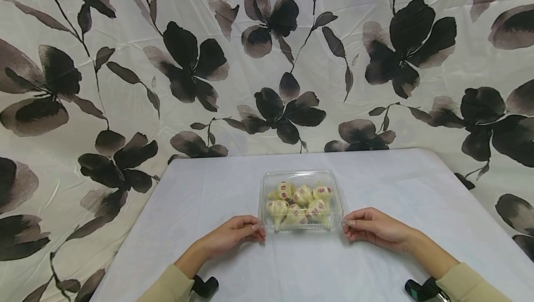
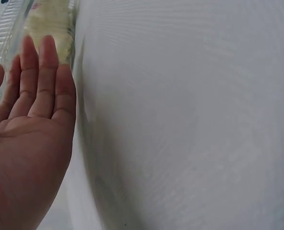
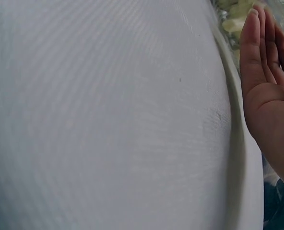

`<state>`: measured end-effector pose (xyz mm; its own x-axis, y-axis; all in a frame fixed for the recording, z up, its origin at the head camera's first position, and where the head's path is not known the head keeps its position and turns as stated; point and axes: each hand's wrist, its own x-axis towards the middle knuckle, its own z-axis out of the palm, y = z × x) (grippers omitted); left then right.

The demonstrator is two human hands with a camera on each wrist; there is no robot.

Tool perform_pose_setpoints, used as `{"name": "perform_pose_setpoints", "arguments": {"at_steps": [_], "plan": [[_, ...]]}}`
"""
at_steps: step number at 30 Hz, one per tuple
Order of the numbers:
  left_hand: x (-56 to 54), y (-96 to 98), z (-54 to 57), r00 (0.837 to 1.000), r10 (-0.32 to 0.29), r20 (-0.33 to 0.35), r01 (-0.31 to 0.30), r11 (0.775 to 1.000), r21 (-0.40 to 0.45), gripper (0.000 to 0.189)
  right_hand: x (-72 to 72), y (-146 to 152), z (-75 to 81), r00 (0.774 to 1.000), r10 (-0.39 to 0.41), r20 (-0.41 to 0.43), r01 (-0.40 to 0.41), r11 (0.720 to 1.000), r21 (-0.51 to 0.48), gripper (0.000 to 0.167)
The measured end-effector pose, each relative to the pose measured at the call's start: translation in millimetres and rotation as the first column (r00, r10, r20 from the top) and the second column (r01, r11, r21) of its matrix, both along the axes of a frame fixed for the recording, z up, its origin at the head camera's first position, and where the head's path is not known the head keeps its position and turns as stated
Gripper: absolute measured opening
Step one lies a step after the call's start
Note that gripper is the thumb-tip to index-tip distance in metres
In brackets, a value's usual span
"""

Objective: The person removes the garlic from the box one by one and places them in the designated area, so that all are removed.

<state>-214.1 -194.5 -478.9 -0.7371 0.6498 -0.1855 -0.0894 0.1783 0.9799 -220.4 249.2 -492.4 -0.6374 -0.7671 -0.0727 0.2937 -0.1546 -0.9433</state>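
Observation:
A clear plastic clamshell box (image 1: 298, 175) with its lid down sits on the white-covered table. Through the lid show several pale, garlic-like bulbs (image 1: 302, 195) with reddish marks, set in two rows. My left hand (image 1: 231, 235) is at the box's front left corner, fingertips right at its side. In the left wrist view the fingers (image 2: 45, 79) lie nearly straight, thumb apart. At the front right corner is my right hand (image 1: 378, 230), its fingertips close by the box wall. The right wrist view shows these fingers (image 3: 251, 52) extended too, palm turned toward the box.
The white cloth (image 1: 208, 186) covers the whole table up to its far edge. Behind it hangs a pale curtain (image 1: 333, 121) with dark flowers. Black wrist devices, left (image 1: 205, 287) and right (image 1: 419, 289), sit below the beige sleeves.

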Motion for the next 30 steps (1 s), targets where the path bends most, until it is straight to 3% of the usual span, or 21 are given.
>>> {"name": "perform_pose_setpoints", "arguments": {"at_steps": [9,22,30], "plan": [[4.9,2.4,-0.2,1.0,0.016,0.008,-0.016,0.999,0.042,0.038,2.6,-3,5.8,1.0,0.002,0.028,-0.003,1.0,0.012,0.025],[4.6,0.5,-5.5,1.0,-0.005,0.028,0.002,0.994,0.111,0.041,8.0,-10,7.5,0.992,-0.062,-0.11,0.073,0.992,0.103,0.026],[3.2,1.2,-7.1,0.999,0.001,0.053,-0.007,0.992,0.125,0.045,6.3,-10,9.8,0.993,-0.073,-0.094,0.086,0.986,0.146,0.032]]}}
